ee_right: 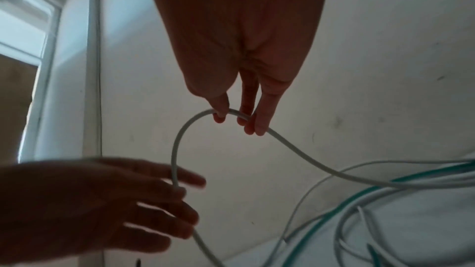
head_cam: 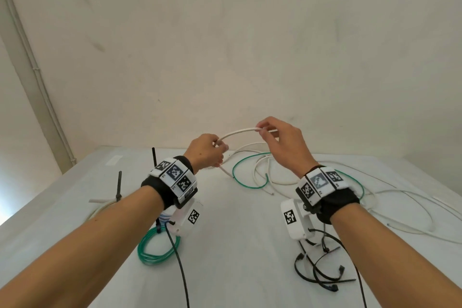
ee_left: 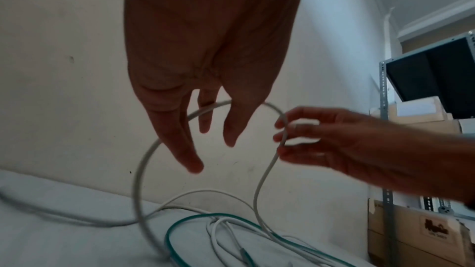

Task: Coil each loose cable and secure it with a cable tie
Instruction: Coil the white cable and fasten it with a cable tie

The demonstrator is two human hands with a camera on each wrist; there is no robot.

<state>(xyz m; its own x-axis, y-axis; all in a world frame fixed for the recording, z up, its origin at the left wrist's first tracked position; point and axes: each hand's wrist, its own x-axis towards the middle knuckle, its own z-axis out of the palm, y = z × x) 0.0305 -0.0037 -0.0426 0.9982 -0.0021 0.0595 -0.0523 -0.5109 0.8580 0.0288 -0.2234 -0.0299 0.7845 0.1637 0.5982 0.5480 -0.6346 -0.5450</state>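
Both hands are raised above the white table (head_cam: 240, 252) and hold one white cable (head_cam: 237, 132) (ee_left: 140, 170) (ee_right: 177, 149) as an arc between them. My left hand (head_cam: 220, 145) (ee_left: 213, 137) holds it loosely, and the cable runs across its fingers (ee_right: 180, 188). My right hand (head_cam: 261, 130) (ee_right: 236, 121) pinches the cable between thumb and fingers. The cable's tail drops to the table into a tangle of loose white cables (head_cam: 262, 175) and a loose green cable (head_cam: 235, 165). Several black cable ties (head_cam: 320, 272) lie near the right forearm.
A coiled green cable (head_cam: 150, 250) with a black tie lies under the left wrist. A coiled white cable (head_cam: 100, 207) with an upright black tie (head_cam: 119, 185) is at the left edge. A wall stands behind the table. A metal shelf with cardboard boxes (ee_left: 411, 230) is to the right.
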